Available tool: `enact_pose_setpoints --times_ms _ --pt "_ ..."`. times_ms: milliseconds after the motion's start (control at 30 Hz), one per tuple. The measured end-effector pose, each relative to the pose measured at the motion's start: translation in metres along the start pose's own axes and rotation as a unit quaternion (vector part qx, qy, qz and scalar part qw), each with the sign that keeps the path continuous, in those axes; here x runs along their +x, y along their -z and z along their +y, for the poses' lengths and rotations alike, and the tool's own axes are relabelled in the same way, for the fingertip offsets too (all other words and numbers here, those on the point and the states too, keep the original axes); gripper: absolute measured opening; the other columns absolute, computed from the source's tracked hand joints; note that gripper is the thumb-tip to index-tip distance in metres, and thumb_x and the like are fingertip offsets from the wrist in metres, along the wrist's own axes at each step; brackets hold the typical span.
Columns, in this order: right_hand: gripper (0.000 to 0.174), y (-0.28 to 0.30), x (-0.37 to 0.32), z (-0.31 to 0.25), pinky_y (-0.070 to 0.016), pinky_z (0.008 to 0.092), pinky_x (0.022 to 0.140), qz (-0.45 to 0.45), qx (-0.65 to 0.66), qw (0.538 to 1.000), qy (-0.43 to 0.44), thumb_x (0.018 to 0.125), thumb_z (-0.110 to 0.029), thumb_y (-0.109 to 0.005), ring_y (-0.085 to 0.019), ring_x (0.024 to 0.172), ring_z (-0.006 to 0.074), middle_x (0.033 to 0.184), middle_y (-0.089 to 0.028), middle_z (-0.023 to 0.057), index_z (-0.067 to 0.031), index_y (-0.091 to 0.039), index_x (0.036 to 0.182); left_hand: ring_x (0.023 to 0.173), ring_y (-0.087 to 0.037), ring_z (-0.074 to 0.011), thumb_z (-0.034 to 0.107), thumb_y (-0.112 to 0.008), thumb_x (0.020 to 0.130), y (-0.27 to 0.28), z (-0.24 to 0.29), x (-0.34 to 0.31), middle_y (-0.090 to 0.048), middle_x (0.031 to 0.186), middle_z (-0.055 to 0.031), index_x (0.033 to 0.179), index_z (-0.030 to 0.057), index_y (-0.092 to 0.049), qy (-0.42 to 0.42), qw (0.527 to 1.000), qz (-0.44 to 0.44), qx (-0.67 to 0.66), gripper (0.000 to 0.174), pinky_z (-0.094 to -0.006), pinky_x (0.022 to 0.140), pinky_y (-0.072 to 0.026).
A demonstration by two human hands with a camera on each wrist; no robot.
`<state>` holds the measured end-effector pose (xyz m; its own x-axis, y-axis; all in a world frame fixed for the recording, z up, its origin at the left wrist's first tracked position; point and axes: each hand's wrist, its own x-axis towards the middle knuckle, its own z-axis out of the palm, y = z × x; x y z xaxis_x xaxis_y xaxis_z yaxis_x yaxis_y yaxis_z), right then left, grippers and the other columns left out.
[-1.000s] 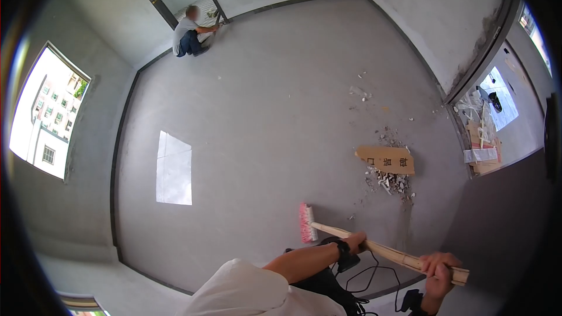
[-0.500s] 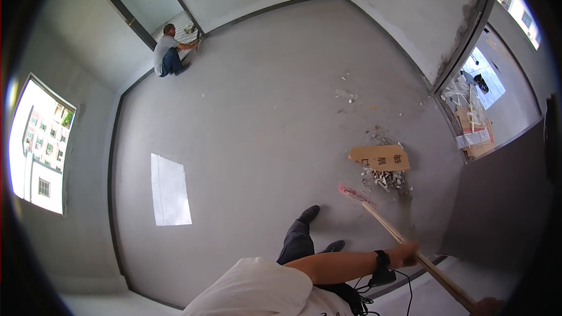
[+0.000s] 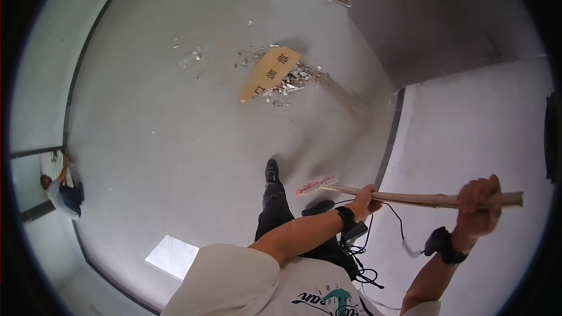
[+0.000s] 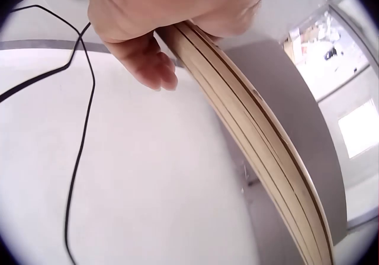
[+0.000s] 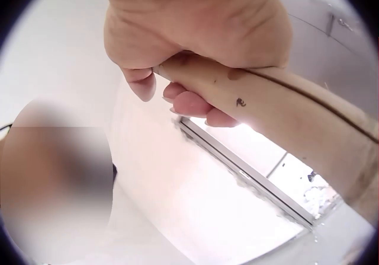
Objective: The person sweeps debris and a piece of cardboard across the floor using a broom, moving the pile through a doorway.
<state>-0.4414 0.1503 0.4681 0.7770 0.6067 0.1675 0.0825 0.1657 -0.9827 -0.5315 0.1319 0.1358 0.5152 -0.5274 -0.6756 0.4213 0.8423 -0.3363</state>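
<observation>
A broom with a pink-and-white brush head [image 3: 316,186] and a long bamboo handle [image 3: 410,199] lies nearly level across the head view, its head near the shoes; whether it touches the floor cannot be told. My left hand [image 3: 364,202] holds the handle close to the brush end. Around the upper part, near the handle's tip, my right hand [image 3: 480,205] is wrapped. In the left wrist view the handle [image 4: 249,117] runs down and right from my left hand [image 4: 172,16]. The right wrist view has my right hand [image 5: 195,40] gripping the handle [image 5: 284,111], fingers curled beneath.
Rubble [image 3: 295,79] lies beside and partly under a cardboard piece [image 3: 272,73] on the grey floor [image 3: 175,111]. A person [image 3: 67,196] crouches by a doorway at far left. Black cables [image 3: 366,269] hang at my waist. A white wall [image 3: 468,123] rises at right.
The view has swung right, so the rubble appears farther up and left. The brush head has moved from beside the rubble back toward my feet, and the right hand shows fully again.
</observation>
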Motion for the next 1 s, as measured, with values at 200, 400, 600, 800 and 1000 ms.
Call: enact_pose_setpoints --times_ms 200,400,600,800,1000 --pt "0.04 -0.025 -0.039 0.028 -0.0378 0.0252 0.044 0.075 -0.045 0.996 0.008 0.073 -0.036 -0.068 -0.043 0.044 0.0132 0.051 -0.044 0.0027 -0.008 -0.04 0.069 0.079 -0.058 -0.0265 0.008 -0.044 0.083 0.012 0.037 0.002 -0.05 0.09 -0.0175 0.096 -0.0066 -0.036 -0.089 0.986 0.073 -0.12 0.022 -0.0337 0.074 -0.0545" --pt "0.038 -0.019 -0.072 0.003 -0.0369 0.0244 0.043 0.146 -0.09 0.981 0.093 0.071 -0.036 -0.067 -0.042 0.039 0.0113 0.048 -0.043 0.0005 -0.0112 -0.038 0.065 0.082 -0.056 -0.0267 0.005 -0.041 0.084 -0.033 0.07 -0.019 -0.048 0.089 -0.017 0.096 -0.0068 -0.036 -0.13 0.99 0.035 -0.036 0.018 -0.0341 0.076 -0.0528" --pt "0.038 0.012 -0.129 -0.016 -0.0369 0.0224 0.037 0.177 -0.114 0.97 0.124 0.07 -0.036 -0.064 -0.039 0.033 0.0106 0.044 -0.039 -0.0007 -0.0125 -0.036 0.058 0.081 -0.056 -0.0248 0.013 -0.043 0.085 -0.046 0.045 -0.026 -0.05 0.088 -0.0153 0.095 -0.0032 -0.037 -0.183 0.981 0.032 0.049 0.02 -0.0333 0.078 -0.0504" --pt "0.034 0.074 -0.196 -0.061 -0.0335 0.0188 0.035 0.199 -0.056 0.952 0.228 0.073 -0.029 -0.062 -0.037 0.035 0.0078 0.046 -0.039 -0.0009 -0.0119 -0.036 0.06 0.076 -0.061 -0.0183 0.026 -0.034 0.09 -0.071 -0.016 -0.027 -0.057 0.081 -0.0122 0.087 0.0044 -0.042 -0.004 0.954 -0.075 0.291 0.023 -0.0294 0.067 -0.0548" --pt "0.036 0.12 -0.29 -0.081 -0.0316 0.0184 0.032 0.288 -0.08 0.918 0.26 0.07 -0.028 -0.067 -0.036 0.035 0.0082 0.048 -0.039 -0.001 -0.0099 -0.036 0.069 0.061 -0.057 -0.0135 0.024 -0.045 0.088 -0.067 -0.15 0.027 -0.052 0.071 -0.0027 0.081 0.0091 -0.045 0.088 0.956 -0.034 0.277 0.016 -0.0254 0.055 -0.0525"
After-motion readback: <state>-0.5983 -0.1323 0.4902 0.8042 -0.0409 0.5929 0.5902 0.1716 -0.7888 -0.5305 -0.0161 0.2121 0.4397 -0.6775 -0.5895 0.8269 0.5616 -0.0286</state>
